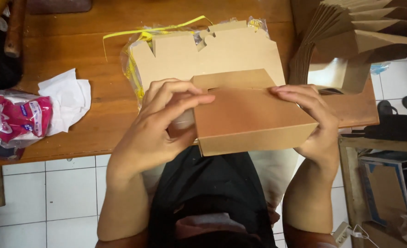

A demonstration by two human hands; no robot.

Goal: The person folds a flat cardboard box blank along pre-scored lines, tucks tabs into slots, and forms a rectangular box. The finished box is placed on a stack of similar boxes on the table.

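A wooden table (75,50) carried a stack of flat cardboard blanks (212,50) in plastic near its front edge. Over that edge, both hands steadied a brown box (251,119): left hand (159,131) and right hand (316,121) had fingers curled, gripping its sides. Crumpled tissue (68,98) lay at the left.

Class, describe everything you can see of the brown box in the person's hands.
The box looks like plain brown cardboard, rectangular and shallow, folded into shape. Its lid flap lies nearly shut over the top. It is tilted, held over the table's near edge. The left hand grips its left side, the right hand its right.
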